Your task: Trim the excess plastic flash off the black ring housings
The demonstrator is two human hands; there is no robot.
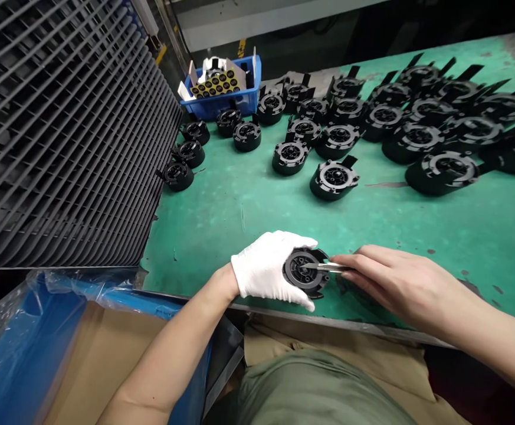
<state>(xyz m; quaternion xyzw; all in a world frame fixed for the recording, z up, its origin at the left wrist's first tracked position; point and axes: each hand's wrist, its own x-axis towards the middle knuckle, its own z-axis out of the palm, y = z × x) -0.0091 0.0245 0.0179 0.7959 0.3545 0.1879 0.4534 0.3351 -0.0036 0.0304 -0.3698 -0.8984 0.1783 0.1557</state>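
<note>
My left hand [271, 267], in a white glove, grips a round black plastic part [293, 275] from its left side near the table's front edge. Thumb and fingers wrap around its rim. In my bare right hand [392, 274] is a slim metal tool [327, 267] that looks like tweezers, pinched between the fingers. Its tip points at the recessed middle of the black part; whether it touches or holds anything there I cannot tell. Beyond my hands, a similar round black part [334, 179] with an upright tab stands on the green table.
Many like black parts [416, 139] crowd the back and right of the green tabletop [222, 224]. A blue bin [222, 106] holds a sheet of round yellow-and-black stickers [216, 85]. Stacked grey grids [62, 130] rise at left, above a plastic-lined blue box [31, 342].
</note>
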